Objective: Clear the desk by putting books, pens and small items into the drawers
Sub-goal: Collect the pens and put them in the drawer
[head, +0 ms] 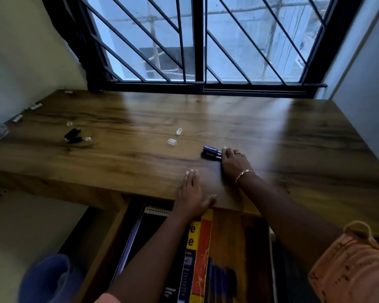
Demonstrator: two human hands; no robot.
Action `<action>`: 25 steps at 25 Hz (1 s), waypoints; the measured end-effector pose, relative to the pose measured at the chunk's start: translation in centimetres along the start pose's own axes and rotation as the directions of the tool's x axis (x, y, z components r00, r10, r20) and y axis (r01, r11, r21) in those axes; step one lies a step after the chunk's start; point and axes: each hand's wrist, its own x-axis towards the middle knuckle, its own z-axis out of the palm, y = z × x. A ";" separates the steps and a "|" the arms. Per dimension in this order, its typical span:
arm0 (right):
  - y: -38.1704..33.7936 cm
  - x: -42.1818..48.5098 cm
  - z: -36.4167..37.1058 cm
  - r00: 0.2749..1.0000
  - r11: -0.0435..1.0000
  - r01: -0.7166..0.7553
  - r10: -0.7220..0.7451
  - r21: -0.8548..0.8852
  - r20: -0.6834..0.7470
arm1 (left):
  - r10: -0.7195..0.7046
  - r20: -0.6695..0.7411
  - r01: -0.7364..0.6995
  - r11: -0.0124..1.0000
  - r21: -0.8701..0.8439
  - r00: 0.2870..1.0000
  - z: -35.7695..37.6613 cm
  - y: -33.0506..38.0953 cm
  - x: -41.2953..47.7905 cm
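Wooden surface (140,119) is stretching under the window, and the open drawer (241,232) is sitting just below its near edge, holding a spiral pad (155,218) and a yellow-and-orange book (200,248). Trouble, as I judge it, is lying in the carry. The right hand (233,162) is curling over only the right ends of the purple-and-black markers (211,153), so one could be slipping free, rolling off the near edge and missing the drawer. The left hand (192,192) is resting flat on the near edge, fingers straight and holding nothing, near-left of the markers. Two clear caps (172,142) are lying just far-left of the markers, beyond both hands, and could be getting overlooked or swept off. Short black pieces (72,136) are waiting well apart at the far left.
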 end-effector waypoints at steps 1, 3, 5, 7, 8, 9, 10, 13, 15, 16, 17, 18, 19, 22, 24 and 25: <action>-0.2 0.0 -0.1 1.000 0.999 0.002 -0.004 -0.051 -0.024 | 0.003 0.003 -0.003 1.000 0.003 1.000 0.2 -0.1 0.0; -0.4 0.1 -0.1 0.999 0.995 -0.005 0.001 -0.099 -0.046 | 0.012 -0.007 -0.012 1.000 -0.021 1.000 0.2 -0.3 0.0; -0.4 -0.1 0.0 0.998 0.996 -0.044 0.040 -0.074 -0.050 | 0.010 -0.013 -0.012 0.996 -0.088 1.000 0.3 -0.4 0.1; -0.6 -0.5 -0.1 0.996 0.997 -0.077 0.076 -0.030 -0.054 | -0.018 -0.002 0.017 0.985 -0.173 1.000 0.2 -0.5 0.0; -0.7 -0.8 -0.3 0.995 0.996 -0.085 0.084 -0.010 -0.062 | -0.033 0.011 0.035 0.976 -0.216 0.999 0.1 -0.6 0.1; -0.8 -1.4 -0.5 0.994 0.995 -0.095 0.096 0.022 -0.060 | -0.042 0.021 0.046 0.962 -0.270 0.999 0.1 -0.7 0.1; -0.8 -2.1 -0.8 0.992 0.991 -0.104 0.109 0.080 -0.056 | -0.043 0.012 0.045 0.935 -0.352 0.999 0.0 -0.8 0.0; -0.9 -5.9 -2.4 0.980 0.776 -0.152 0.200 0.612 -0.010 | -0.063 -0.099 -0.011 0.789 -0.615 0.993 -1.1 -0.2 -0.8; -1.5 -10.1 -3.4 0.977 0.305 -0.169 0.179 0.937 0.118 | -0.040 -0.159 -0.080 0.728 -0.680 0.986 -1.8 0.6 -1.7; -1.7 -12.3 -3.6 0.969 0.052 -0.227 0.107 0.972 0.221 | -0.010 -0.156 -0.107 0.686 -0.719 0.988 -2.0 1.1 -2.2; -1.8 -14.5 -3.6 0.942 -0.147 -0.331 0.001 0.932 0.335 | 0.019 -0.117 -0.102 0.641 -0.761 0.993 -1.8 1.4 -2.6; -1.8 -16.3 -3.0 0.898 -0.254 -0.440 -0.104 0.861 0.428 | 0.051 -0.053 -0.073 0.600 -0.796 0.997 -1.6 1.7 -2.9; -1.7 -17.8 -2.2 0.846 -0.277 -0.533 -0.177 0.800 0.503 | 0.081 0.041 -0.013 0.576 -0.817 0.996 -1.2 1.7 -3.2; -1.7 -20.7 0.8 0.698 -0.250 -0.714 -0.184 0.654 0.692 | 0.168 0.378 0.192 0.638 -0.746 0.911 0.7 1.6 -4.0; -1.6 -21.3 2.3 0.651 -0.263 -0.748 -0.113 0.609 0.751 | 0.180 0.441 0.194 0.710 -0.677 0.880 2.0 1.4 -4.3; -1.5 -21.5 2.8 0.644 -0.271 -0.746 -0.065 0.608 0.762 | 0.170 0.437 0.181 0.735 -0.653 0.883 2.6 1.3 -4.2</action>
